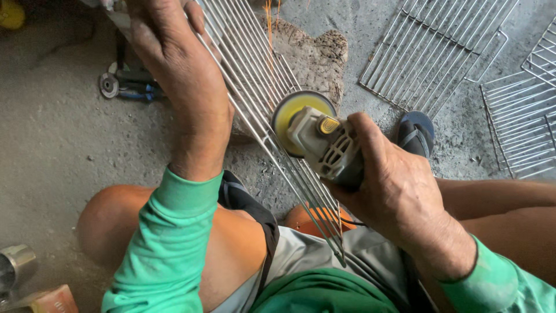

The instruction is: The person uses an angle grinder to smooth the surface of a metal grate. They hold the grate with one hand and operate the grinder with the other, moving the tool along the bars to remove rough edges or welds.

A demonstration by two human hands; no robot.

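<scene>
Rough grey concrete floor, dusty, scuffed. Flat daylight, soft shadows. Spare wire racks lying beyond the right hand; second grinder left of the left hand.

A rough grey concrete floor, dusty and gritty, carries everything. At ten o'clock a second angle grinder lies on it, and just above the centre a worn wooden block (its top chewed and fibrous); two wire racks lie flat at one and three o'clock. A metal cup and a small orange box sit at eight o'clock.
</scene>
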